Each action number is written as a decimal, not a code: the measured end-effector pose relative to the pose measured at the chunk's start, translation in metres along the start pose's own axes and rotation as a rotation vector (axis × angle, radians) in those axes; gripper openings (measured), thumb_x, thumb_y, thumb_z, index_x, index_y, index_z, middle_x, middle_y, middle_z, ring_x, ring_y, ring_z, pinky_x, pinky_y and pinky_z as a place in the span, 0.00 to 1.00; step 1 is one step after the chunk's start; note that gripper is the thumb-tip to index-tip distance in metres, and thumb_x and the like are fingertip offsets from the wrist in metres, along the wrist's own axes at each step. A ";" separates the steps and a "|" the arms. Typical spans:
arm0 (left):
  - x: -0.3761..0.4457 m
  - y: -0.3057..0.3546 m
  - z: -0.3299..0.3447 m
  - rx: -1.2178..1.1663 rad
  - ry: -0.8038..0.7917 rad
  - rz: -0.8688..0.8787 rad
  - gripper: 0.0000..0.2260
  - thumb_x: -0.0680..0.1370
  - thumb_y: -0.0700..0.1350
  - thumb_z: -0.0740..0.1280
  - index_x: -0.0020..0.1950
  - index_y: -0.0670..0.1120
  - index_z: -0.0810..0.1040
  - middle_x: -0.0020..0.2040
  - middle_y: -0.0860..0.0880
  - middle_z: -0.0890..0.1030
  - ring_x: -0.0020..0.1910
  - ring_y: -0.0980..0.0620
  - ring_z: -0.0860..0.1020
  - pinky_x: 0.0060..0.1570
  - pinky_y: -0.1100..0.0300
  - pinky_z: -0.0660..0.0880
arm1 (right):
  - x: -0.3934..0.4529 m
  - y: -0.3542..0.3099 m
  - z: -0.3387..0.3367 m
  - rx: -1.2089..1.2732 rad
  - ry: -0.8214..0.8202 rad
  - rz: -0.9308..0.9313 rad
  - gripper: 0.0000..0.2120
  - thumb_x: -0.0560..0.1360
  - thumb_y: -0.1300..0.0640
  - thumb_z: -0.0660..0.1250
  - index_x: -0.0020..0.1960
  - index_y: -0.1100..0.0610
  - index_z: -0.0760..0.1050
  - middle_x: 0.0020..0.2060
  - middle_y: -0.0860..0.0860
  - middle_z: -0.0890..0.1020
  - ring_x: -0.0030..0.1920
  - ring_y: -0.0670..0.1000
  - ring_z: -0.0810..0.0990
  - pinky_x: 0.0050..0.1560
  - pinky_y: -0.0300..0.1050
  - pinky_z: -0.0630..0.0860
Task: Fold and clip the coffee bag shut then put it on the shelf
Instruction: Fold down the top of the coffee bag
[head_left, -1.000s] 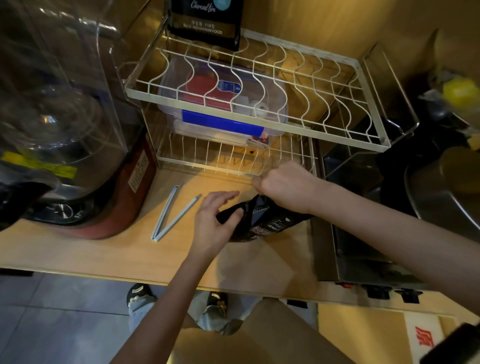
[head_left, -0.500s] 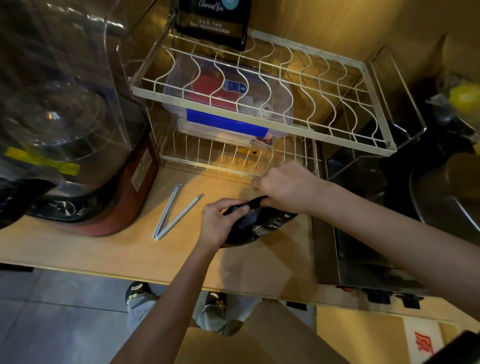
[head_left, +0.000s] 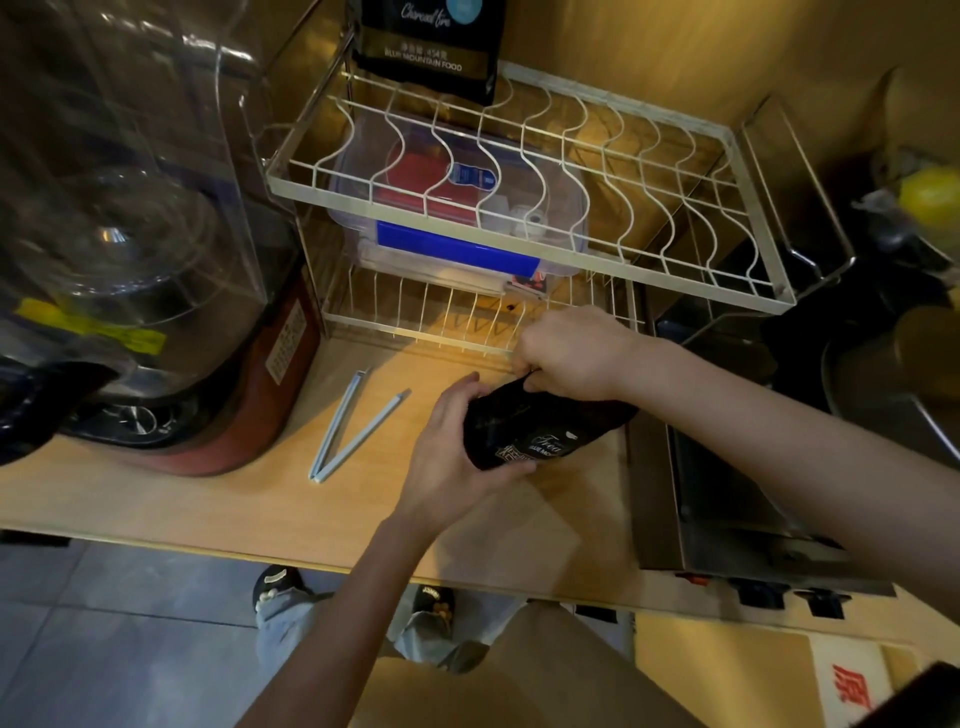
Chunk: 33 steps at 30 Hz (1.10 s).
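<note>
On the wooden table (head_left: 171, 506), a big appliance with a clear domed cover (head_left: 119, 249) fills the left side, and next to it stands a 2-tier white wire shelf (head_left: 519, 218). Its upper tier carries a dark bag (head_left: 431, 41) at the back, while the lower tier holds a clear plastic box (head_left: 457, 208) with red and blue contents. A metal unit (head_left: 737, 509) sits at the right end of the table. In front of the shelf, both hands grip the black coffee bag (head_left: 535, 431), which lies tilted just above the table — the left hand (head_left: 452, 457) curls around its lower printed end, fingers wrapped under it, and the right hand (head_left: 576, 353) is closed over the top edge, pinching it. To the left of the hands, apart from them, a pale blue bag clip (head_left: 353, 426) lies on the table, spread open in a V.
</note>
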<state>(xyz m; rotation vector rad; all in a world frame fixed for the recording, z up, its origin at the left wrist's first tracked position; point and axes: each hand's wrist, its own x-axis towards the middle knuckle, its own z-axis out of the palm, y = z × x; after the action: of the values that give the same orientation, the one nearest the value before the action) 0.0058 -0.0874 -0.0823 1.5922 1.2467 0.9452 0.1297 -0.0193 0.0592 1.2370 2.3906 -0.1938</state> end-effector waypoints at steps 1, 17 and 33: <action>-0.002 -0.001 0.004 0.037 0.044 0.042 0.26 0.64 0.50 0.75 0.58 0.49 0.70 0.63 0.52 0.70 0.63 0.59 0.67 0.59 0.67 0.69 | 0.001 -0.001 0.000 0.016 -0.005 -0.001 0.06 0.75 0.56 0.63 0.49 0.55 0.77 0.41 0.50 0.73 0.49 0.52 0.76 0.45 0.47 0.72; 0.006 -0.016 -0.008 -0.679 0.162 -0.401 0.03 0.67 0.33 0.71 0.37 0.39 0.81 0.49 0.44 0.81 0.46 0.49 0.80 0.46 0.59 0.79 | -0.014 0.017 -0.002 0.322 0.147 0.005 0.09 0.72 0.57 0.68 0.53 0.55 0.79 0.48 0.53 0.83 0.51 0.52 0.79 0.53 0.55 0.77; 0.011 -0.021 -0.002 -0.836 0.122 -0.462 0.07 0.67 0.31 0.68 0.37 0.42 0.83 0.39 0.53 0.86 0.40 0.53 0.82 0.38 0.65 0.78 | -0.018 0.046 0.024 0.639 0.078 0.012 0.14 0.67 0.58 0.73 0.52 0.57 0.78 0.47 0.49 0.81 0.48 0.46 0.79 0.48 0.38 0.76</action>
<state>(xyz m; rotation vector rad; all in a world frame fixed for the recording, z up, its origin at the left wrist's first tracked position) 0.0001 -0.0743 -0.1011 0.5736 1.0235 1.0662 0.1834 -0.0127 0.0492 1.5399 2.4697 -0.9811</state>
